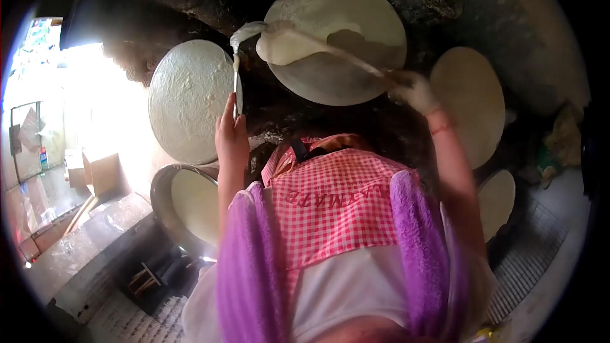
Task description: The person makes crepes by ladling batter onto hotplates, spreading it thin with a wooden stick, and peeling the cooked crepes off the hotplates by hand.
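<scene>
My right hand (413, 91) is closed around a long wooden stick (346, 57), which reaches left across the far round griddle (337, 86). Pale batter (318, 6) covers the upper and left part of that griddle; the lower right is bare grey. Upright in my closed left hand (232, 136) is a thin, pale-handled tool (237, 82); its kind is unclear. Whitish batter (246, 30) clings where the tool's top and the stick's far end come close; whether they touch I cannot tell. Just left of this hand is another griddle (190, 98) with a thin, rough-surfaced pale sheet on it.
On the right stand a third round griddle (469, 105) and a smaller pale disc (497, 203). A metal basin (164, 200) with creamy contents sits at lower left. Further left are cardboard boxes (100, 174) on a ledge by bright light. A wire rack (527, 260) lies lower right.
</scene>
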